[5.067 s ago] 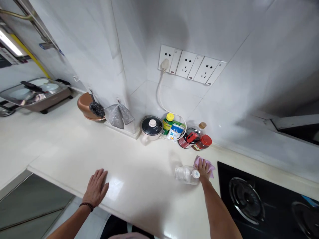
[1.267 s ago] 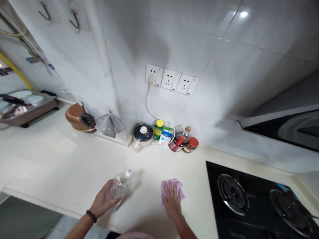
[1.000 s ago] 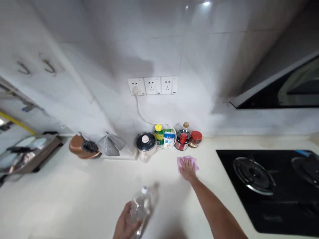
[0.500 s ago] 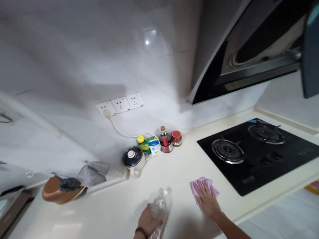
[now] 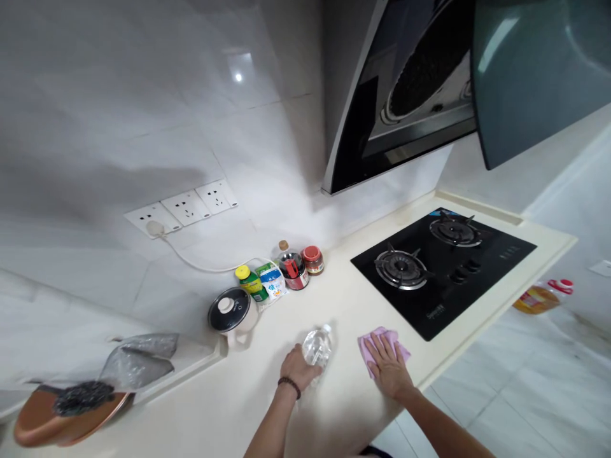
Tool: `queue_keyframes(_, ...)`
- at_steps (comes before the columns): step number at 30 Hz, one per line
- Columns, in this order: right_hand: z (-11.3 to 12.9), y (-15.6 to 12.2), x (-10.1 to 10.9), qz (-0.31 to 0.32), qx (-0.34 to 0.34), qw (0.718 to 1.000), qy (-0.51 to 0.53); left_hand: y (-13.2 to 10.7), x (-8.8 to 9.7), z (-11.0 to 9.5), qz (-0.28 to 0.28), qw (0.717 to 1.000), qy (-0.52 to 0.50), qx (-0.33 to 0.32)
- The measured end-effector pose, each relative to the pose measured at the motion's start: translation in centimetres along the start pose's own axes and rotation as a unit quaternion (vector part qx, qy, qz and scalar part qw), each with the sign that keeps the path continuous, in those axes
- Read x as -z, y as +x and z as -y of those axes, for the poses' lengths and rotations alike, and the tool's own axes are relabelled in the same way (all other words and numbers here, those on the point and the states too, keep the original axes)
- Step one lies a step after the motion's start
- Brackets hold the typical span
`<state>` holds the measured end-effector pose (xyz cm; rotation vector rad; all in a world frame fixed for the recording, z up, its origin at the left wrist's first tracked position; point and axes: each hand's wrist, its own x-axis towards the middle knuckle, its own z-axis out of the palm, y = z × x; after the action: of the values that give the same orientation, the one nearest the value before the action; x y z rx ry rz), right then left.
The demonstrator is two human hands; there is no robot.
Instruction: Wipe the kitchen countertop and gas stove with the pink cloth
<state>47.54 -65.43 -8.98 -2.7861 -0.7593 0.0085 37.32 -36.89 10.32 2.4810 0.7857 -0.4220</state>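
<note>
My left hand is closed round a clear plastic bottle with a white cap, held low over the cream countertop. My right hand lies flat with fingers spread on a pink cloth, pressing it to the counter near the front edge, just left of the black gas hob. A dark bead bracelet sits on my left wrist.
Against the wall stand a small lidded pot, a green bottle, a packet and two jars. A range hood hangs over the hob. At left lie a brown bowl with a scourer and a grey bag. An oil bottle stands on the floor.
The view has swung right and pulled back, showing the hood and floor. My left hand picked up the bottle and keeps it. My right hand slid the cloth back toward the counter's front edge.
</note>
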Motion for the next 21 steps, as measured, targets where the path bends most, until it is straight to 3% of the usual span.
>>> queue_keyframes(3,-0.1,-0.2,-0.3,0.013,-0.004,1.0,-0.015,-1.4,-0.3,4.7,-0.044,0.997,-0.069,0.0)
queue_keyframes(6,0.0,0.3,-0.1,0.029,-0.022,0.999,-0.031,-3.2,-1.0,9.8,-0.146,0.971,-0.187,-0.034)
queue_keyframes(9,0.4,2.8,1.2,0.067,-0.071,0.995,-0.021,-4.9,-2.2,14.6,-0.278,0.911,-0.301,-0.033)
queue_keyframes(13,1.8,9.4,3.6,0.105,-0.128,0.986,-0.009,-6.6,-3.5,18.8,-0.426,0.814,-0.392,0.044)
queue_keyframes(17,7.4,14.5,4.0,0.131,-0.114,0.985,-0.008,-7.5,-4.1,20.8,-0.493,0.757,-0.409,0.128)
queue_keyframes(19,12.1,14.6,3.1,0.153,-0.056,0.987,-0.002,-7.8,-4.4,21.3,-0.501,0.753,-0.395,0.161)
queue_keyframes(21,17.1,12.8,1.8,0.178,0.014,0.984,0.004,-7.9,-4.7,21.6,-0.494,0.759,-0.382,0.183)
